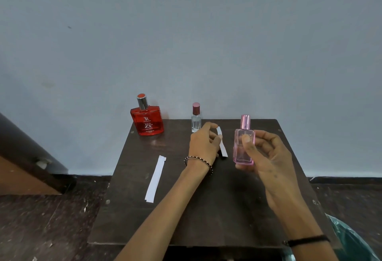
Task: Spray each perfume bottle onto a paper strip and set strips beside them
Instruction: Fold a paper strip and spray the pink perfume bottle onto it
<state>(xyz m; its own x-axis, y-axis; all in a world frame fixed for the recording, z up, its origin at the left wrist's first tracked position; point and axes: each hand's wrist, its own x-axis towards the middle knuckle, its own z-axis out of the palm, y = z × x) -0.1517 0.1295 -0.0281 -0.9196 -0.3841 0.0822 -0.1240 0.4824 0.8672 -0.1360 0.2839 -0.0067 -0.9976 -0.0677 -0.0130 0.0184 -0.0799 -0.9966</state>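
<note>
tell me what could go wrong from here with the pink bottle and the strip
1. The pink bottle is held off the table by the right hand's thumb and fingertips; it might slip.
2. The paper strip in the left hand is narrow, so spray could hit that hand instead.
3. The red bottle stands at the table's far corner; a stray reach may knock it off.

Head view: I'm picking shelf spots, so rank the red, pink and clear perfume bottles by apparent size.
1. Red bottle: widest, though farther away.
2. Pink bottle: taller but slimmer; held nearer the camera in the right hand, so its rank is less sure.
3. Clear bottle: plainly smallest.
</note>
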